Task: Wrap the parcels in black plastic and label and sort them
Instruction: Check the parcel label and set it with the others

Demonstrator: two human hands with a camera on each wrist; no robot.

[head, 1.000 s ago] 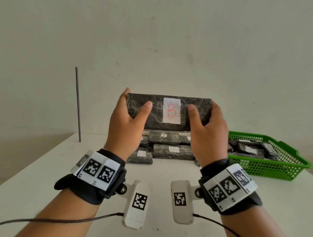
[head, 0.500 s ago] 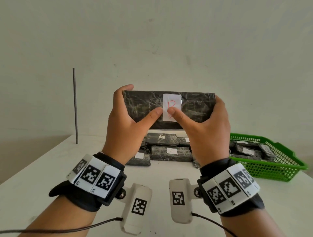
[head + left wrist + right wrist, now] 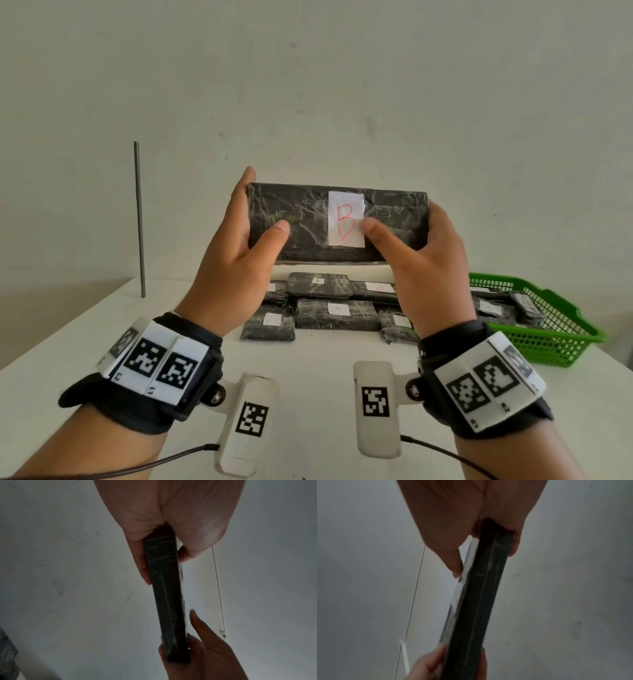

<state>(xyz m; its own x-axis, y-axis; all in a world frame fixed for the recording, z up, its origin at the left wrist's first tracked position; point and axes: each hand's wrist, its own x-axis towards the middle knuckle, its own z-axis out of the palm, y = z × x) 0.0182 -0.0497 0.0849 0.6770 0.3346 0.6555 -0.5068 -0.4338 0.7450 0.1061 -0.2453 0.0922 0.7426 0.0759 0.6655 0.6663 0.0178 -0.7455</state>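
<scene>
Having slid both thumbs apart off the white paper label marked B (image 3: pixel 346 218), we are gripping the flat black plastic-wrapped parcel (image 3: pixel 308 219) upright above the white table (image 3: pixel 61 329), left hand (image 3: pixel 236 253) and right hand (image 3: pixel 428 260) pinching its ends.

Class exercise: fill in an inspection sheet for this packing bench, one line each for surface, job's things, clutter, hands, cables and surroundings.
Surface: white table, bare near edge.
Job's things: black plastic-wrapped parcel held upright, white paper label marked red B facing camera; labelled black parcels piled behind; more in green plastic basket at right.
Clutter: nothing seen.
Hands: left hand grips parcel's left end; right hand grips right end, thumb at label's edge.
Cables: thin black leads from wrist cameras.
Surroundings: plain pale wall; upright grey metal rod at left.
</scene>
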